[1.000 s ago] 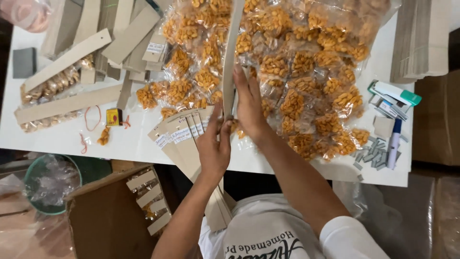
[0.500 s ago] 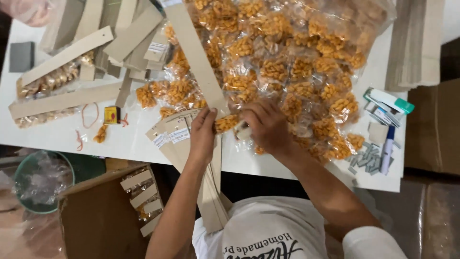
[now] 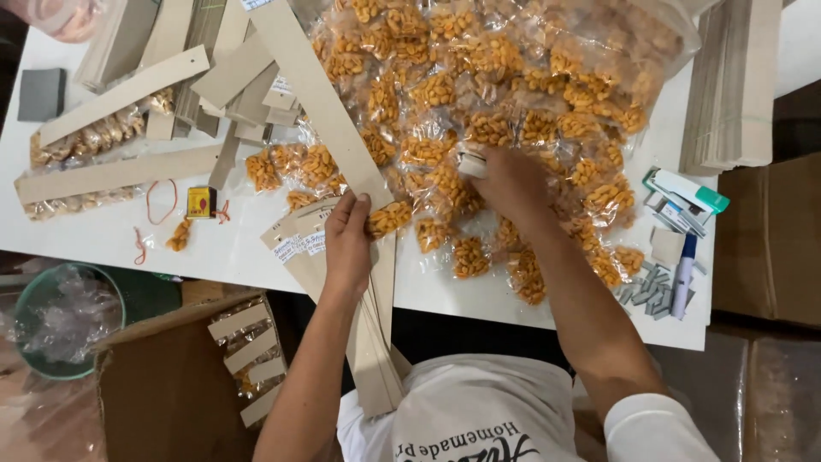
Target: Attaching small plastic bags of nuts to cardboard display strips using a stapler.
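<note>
L hand [image 3: 348,242] pinches a long cardboard strip [image 3: 321,98] at its near end, stiff but light w/ one snack packet [image 3: 390,218] attached, while R hand [image 3: 510,181] closes on slippery, crushable packets in the pile [image 3: 513,77], best taken by the top edge.

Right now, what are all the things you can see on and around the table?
Snack packets: too many to count, clear with orange pieces, heaped mid-table.
Long card strip: one, beige, slanting across the heap.
Card strips: several, beige, table's left part.
Card stack: one, beige, right edge.
Small box: one, yellow and red, left of the heap.
Rubber bands: a few, orange, near the box.
Stapler: one, white and green, right side.
Cardboard box: one, brown, below the table.
Bin: one, green, lower left.
Left hand: holds the strip.
Right hand: on the packets.
</note>
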